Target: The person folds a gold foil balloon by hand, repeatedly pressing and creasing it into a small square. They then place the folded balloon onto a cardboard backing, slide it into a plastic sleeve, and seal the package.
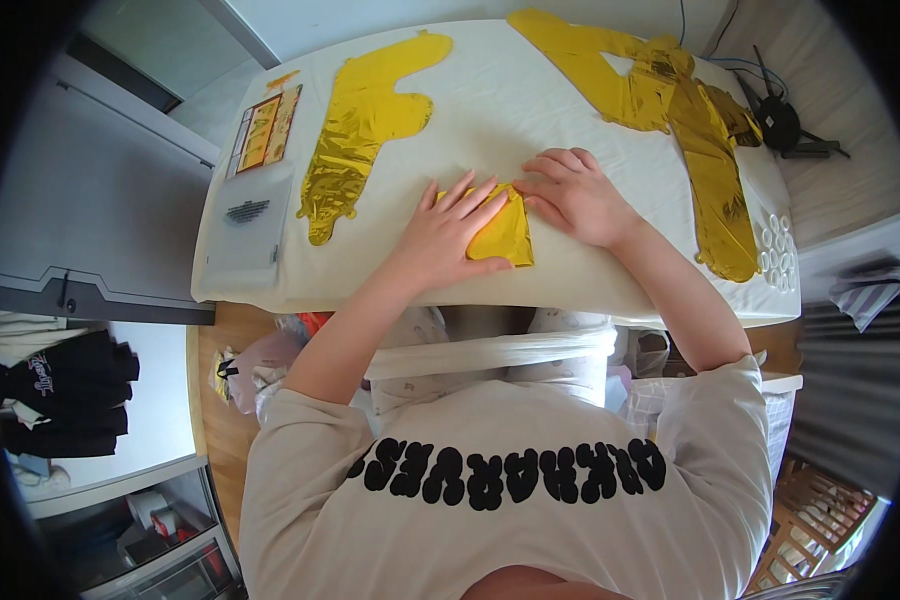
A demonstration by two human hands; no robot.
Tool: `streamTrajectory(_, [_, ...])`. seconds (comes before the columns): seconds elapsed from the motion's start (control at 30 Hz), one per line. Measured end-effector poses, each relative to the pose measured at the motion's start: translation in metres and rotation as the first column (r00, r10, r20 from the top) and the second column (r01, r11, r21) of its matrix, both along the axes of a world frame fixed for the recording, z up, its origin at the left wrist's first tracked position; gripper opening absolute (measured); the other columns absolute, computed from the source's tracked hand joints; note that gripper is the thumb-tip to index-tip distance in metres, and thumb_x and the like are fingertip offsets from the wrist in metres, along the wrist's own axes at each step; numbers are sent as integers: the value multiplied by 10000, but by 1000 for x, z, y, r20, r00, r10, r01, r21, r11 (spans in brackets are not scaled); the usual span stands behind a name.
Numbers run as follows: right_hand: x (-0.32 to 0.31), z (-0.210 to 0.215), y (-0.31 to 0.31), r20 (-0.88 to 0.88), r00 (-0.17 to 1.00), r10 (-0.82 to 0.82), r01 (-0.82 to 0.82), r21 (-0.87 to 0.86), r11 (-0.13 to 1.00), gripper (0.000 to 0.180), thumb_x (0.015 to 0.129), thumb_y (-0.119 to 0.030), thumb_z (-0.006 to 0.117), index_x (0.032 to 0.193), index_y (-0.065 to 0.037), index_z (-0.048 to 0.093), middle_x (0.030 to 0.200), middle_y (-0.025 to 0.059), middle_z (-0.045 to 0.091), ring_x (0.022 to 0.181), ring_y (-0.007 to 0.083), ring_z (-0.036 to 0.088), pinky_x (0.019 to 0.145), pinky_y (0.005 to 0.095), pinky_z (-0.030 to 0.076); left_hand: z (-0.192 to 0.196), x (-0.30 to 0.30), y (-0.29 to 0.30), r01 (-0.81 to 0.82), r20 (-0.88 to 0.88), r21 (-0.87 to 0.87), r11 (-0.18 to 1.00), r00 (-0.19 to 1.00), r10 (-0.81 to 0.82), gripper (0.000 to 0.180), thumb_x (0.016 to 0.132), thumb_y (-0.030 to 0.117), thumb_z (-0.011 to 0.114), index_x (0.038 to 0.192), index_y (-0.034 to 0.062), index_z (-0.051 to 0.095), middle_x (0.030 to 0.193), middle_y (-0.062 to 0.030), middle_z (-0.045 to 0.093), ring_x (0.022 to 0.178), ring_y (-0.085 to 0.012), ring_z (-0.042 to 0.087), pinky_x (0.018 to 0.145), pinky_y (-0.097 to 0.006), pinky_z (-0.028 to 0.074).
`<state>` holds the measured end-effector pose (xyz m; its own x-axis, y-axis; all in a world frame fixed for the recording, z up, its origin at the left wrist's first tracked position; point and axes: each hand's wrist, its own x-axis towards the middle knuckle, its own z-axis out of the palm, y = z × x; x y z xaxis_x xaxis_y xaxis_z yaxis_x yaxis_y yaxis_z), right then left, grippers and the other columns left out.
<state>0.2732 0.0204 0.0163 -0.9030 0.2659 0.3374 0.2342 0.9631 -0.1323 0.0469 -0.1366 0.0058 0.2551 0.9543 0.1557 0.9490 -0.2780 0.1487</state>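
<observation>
At the far left of the white tabletop (490,100) lies a flat clear plastic package (245,225), rectangular, lying lengthwise away from the person. Its upper end holds an orange and yellow printed card (267,128) with a pale border. Lower down, the clear sleeve bears a small dark printed label (247,211). Near the right edge sits a clear sheet of small round white stickers (777,248).
</observation>
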Motion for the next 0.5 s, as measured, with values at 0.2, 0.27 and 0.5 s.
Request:
streamTrajectory(0.2, [0, 1, -4, -199, 961, -193, 157, -184, 970, 274, 978, -209, 651, 1207, -78, 726, 1260, 96, 678, 1273, 287, 565, 1084, 465, 418, 2, 3, 3, -9, 7, -11, 1000, 1000, 9, 960, 833, 711, 676, 1591, 185, 411, 1667, -85, 360, 1551, -358, 285, 1218, -654, 204])
streamTrajectory(0.27, [-3, 1, -21, -111, 986, -126, 85, -316, 945, 370, 1010, -219, 604, 1326, -31, 645, 1402, 146, 617, 1369, 355, 518, 1155, 524, 369, 0, 4, 3, -17, 9, -23, 1000, 1000, 17, 971, 824, 715, 683, 1587, 175, 418, 1667, -89, 359, 1551, -358, 285, 1218, -654, 203])
streamTrajectory(0.5, [-19, -10, -89, 177, 935, -308, 329, -101, 939, 600, 1089, -390, 447, 1572, -37, 398, 1650, 127, 378, 1557, 283, 296, 1273, 500, 220, -2, 20, -5, -135, 31, -62, 989, 990, 137, 1087, 816, 724, 699, 1612, 78, 336, 1679, -138, 321, 1570, -351, 247, 1239, -635, 166])
